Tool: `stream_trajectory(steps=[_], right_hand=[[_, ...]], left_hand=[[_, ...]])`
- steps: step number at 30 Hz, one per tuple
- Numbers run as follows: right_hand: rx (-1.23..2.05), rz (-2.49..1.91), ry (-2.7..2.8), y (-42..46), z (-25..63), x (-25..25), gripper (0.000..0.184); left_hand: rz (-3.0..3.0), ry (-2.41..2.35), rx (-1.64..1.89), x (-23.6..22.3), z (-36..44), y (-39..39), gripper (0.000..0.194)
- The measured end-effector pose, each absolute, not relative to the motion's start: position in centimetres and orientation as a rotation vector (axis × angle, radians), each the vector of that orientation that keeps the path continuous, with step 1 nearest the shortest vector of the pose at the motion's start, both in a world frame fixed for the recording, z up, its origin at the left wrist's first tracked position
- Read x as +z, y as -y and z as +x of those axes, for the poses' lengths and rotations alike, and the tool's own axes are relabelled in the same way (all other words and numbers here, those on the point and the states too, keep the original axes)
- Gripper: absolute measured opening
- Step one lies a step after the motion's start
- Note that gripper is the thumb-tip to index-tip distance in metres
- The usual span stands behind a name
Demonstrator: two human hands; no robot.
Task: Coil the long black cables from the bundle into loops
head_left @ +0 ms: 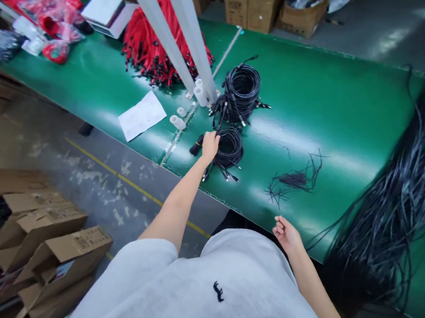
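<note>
Apparently coil handling is in hand: the left hand [209, 146] is at the lower cable coil [238, 154] on the counter [317, 99], its grip unclear; the right hand [286, 233] curls, contents unclear. Next calls for a sure hold.

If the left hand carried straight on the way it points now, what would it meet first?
Probably the farther black cable coil, starting with its loose ends just beyond the left hand; the hand's height is hard to judge.
</note>
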State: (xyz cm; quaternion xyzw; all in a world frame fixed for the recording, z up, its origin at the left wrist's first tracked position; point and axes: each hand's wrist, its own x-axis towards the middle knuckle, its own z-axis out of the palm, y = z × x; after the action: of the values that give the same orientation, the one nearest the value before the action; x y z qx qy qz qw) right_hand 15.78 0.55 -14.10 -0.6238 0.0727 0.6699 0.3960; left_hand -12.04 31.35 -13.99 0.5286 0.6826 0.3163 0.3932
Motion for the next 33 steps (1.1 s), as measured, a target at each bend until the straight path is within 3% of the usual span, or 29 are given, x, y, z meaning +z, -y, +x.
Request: stream_trajectory(steps=[7,13,19,22,27,31,33], right_hand=[[1.628,-1.607,-0.17,2.3,14.1,-14.8,0.03],[1.606,-1.647,0.051,2.6,13.2,-14.9,0.036],[1.309,-2.093,0.297,7.3,19.1,-15.1,0.02],[1.108,-2.378,0.446,11.3,23.1,-15.1,0.022],[1.177,-2.495,0.886,15.2,25.7,-16.3,0.02],[1.354,-2.307,1.289,16.0,25.0,-16.6,0.017],[1.355,-2.243,1.433,16.5,24.5,-15.9,0.019]], left_hand=[[1.847,-1.761,0.482,-16.6,-13.4,-30.0,0.061],[1.821,-1.77,0.394,-15.0,-14.6,-31.8,0.063],[1.785,-1.932,0.595,-9.9,-13.9,-29.6,0.05],[1.627,-2.047,0.832,-9.2,-11.6,-23.9,0.046],[1.558,-1.624,0.288,-13.7,-2.1,-7.2,0.03],[1.44,-1.269,0.084,-18.9,7.4,2.9,0.067],[1.276,-1.12,0.081,-19.7,10.5,5.5,0.066]])
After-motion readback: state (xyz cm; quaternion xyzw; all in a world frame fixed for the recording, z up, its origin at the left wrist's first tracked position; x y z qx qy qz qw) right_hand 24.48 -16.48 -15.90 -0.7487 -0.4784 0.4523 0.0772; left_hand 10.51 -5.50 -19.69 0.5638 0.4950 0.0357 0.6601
